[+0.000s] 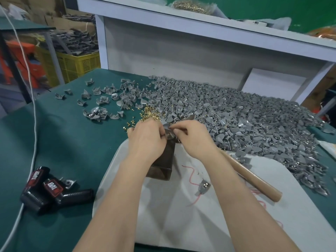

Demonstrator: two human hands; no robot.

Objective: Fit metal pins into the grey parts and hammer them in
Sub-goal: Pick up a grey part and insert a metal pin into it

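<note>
Gripping one grey part [168,126] with both hands, you hold it on top of the dark block [163,160]. Your left hand [145,137] curls round it and your right hand [192,137] pinches its upper edge. Your fingers cover most of it, so I can't tell which way it points. The one hammer [254,176] lies on the white cloth [181,215] under your right forearm, its wooden handle running out toward your right and back toward you, its head hidden. Brass pins [148,113] sit in a small pile just beyond your left hand — too many to count, like the heap of grey parts [245,115]. One loose part [203,187] lies on the cloth, and two black cases [41,190] lie on the green table [72,142].
</note>
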